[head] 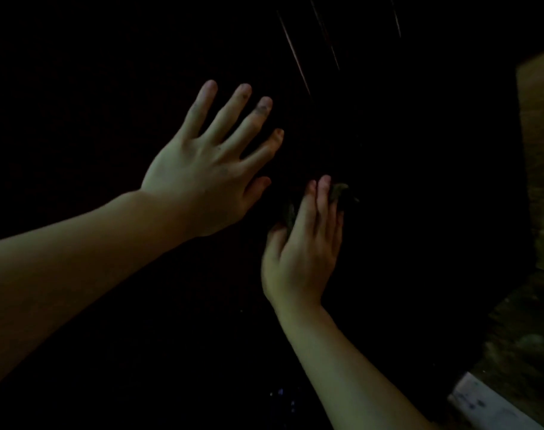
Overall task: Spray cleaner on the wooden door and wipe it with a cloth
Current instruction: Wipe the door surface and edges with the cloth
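The scene is very dark. The wooden door (404, 150) fills most of the view as a near-black surface with a few thin light streaks near the top. My left hand (208, 162) is spread flat with fingers apart, palm toward the door, holding nothing. My right hand (305, 246) lies just below and right of it, pressing a small dark cloth (339, 192) against the door; only bits of the cloth show past the fingertips and by the thumb. No spray bottle is visible.
A lighter brownish wall or frame (540, 150) stands at the right edge. A dim floor area (519, 336) lies at the lower right, with a pale flat strip (488, 405) in the bottom right corner.
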The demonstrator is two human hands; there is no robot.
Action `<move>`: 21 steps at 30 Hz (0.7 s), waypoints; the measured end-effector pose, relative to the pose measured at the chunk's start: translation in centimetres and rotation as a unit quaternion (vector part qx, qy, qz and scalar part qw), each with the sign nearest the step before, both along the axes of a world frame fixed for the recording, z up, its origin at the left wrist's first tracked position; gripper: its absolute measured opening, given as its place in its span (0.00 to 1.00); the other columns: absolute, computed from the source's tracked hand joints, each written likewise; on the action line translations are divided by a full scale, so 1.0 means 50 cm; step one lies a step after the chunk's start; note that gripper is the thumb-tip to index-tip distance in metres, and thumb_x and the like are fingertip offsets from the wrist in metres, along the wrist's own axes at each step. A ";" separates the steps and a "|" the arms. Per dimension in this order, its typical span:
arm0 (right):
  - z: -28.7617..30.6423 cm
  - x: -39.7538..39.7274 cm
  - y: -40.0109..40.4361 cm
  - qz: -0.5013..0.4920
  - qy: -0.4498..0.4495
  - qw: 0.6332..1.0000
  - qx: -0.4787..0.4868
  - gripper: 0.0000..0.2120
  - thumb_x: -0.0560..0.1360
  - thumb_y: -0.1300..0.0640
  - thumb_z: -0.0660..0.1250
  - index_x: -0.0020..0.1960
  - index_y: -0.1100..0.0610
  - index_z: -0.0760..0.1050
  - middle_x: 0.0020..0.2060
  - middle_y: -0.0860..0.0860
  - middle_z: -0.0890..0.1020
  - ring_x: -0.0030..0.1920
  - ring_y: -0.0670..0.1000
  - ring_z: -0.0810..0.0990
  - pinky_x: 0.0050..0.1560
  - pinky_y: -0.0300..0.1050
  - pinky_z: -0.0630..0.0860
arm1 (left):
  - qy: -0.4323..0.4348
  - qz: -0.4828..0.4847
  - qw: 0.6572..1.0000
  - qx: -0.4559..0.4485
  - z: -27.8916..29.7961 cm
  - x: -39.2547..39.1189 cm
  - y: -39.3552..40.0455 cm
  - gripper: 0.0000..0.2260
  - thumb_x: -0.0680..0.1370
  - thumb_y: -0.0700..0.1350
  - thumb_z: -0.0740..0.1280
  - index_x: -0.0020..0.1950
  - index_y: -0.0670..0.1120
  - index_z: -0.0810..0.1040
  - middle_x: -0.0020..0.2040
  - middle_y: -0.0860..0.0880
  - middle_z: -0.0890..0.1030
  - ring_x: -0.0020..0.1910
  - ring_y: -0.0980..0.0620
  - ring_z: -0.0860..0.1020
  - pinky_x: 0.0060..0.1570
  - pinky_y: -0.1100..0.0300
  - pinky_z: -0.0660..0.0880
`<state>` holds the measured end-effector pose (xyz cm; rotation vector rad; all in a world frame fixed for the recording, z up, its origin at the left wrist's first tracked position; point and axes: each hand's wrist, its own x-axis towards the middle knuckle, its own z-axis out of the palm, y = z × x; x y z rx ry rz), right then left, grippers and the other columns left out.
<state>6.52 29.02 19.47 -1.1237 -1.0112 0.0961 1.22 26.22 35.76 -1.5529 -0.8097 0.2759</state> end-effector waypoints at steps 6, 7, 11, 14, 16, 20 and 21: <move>-0.133 0.008 0.006 0.025 0.269 0.934 -0.232 0.33 0.73 0.49 0.48 0.77 0.59 0.55 0.76 0.55 0.57 0.75 0.58 0.59 0.75 0.51 0.53 | -0.016 0.002 1.000 -0.017 0.004 0.004 -0.003 0.28 0.80 0.59 0.49 0.77 0.48 0.56 0.78 0.40 0.53 0.77 0.38 0.48 0.73 0.37 0.46; -0.133 0.010 0.005 0.039 0.298 0.919 -0.256 0.32 0.74 0.50 0.48 0.77 0.59 0.53 0.77 0.55 0.55 0.75 0.58 0.57 0.75 0.50 0.51 | -0.026 -0.005 0.999 -0.025 0.003 0.005 -0.003 0.27 0.81 0.58 0.49 0.77 0.48 0.57 0.78 0.40 0.54 0.77 0.38 0.49 0.73 0.37 0.46; -0.053 -0.012 -0.022 0.051 0.213 0.964 -0.154 0.32 0.72 0.55 0.54 0.74 0.66 0.58 0.74 0.64 0.59 0.72 0.64 0.62 0.72 0.50 0.51 | -0.102 -0.068 0.989 -0.080 0.016 0.004 -0.004 0.24 0.81 0.56 0.50 0.74 0.47 0.65 0.76 0.42 0.61 0.76 0.41 0.55 0.75 0.43 0.47; 0.061 -0.075 -0.067 0.067 0.130 0.989 -0.033 0.35 0.68 0.51 0.56 0.72 0.67 0.62 0.72 0.65 0.63 0.71 0.65 0.65 0.73 0.53 0.54 | -0.178 -0.151 0.960 -0.153 0.038 -0.003 -0.018 0.21 0.81 0.51 0.54 0.70 0.42 0.69 0.73 0.40 0.66 0.74 0.40 0.59 0.74 0.49 0.52; 0.137 -0.116 -0.117 0.114 0.087 0.989 0.028 0.36 0.69 0.50 0.58 0.74 0.65 0.60 0.74 0.62 0.61 0.74 0.62 0.60 0.75 0.54 0.52 | -0.239 -0.180 0.938 -0.173 0.032 -0.017 -0.033 0.21 0.82 0.50 0.54 0.71 0.41 0.68 0.72 0.37 0.66 0.74 0.39 0.59 0.74 0.47 0.56; 0.151 -0.154 -0.160 0.132 -0.008 0.987 0.088 0.28 0.74 0.52 0.61 0.71 0.61 0.66 0.72 0.58 0.67 0.75 0.59 0.57 0.74 0.58 0.53 | -0.280 -0.141 0.927 -0.205 0.050 -0.030 -0.050 0.21 0.82 0.55 0.52 0.72 0.48 0.65 0.74 0.41 0.64 0.76 0.46 0.56 0.72 0.43 0.59; 0.123 -0.151 -0.154 0.120 -0.023 0.988 0.096 0.26 0.74 0.52 0.61 0.70 0.60 0.68 0.71 0.58 0.68 0.75 0.59 0.59 0.74 0.59 0.54 | -0.247 -0.132 0.935 -0.219 0.070 -0.027 -0.048 0.23 0.81 0.56 0.53 0.72 0.46 0.67 0.73 0.42 0.65 0.76 0.45 0.57 0.73 0.45 0.59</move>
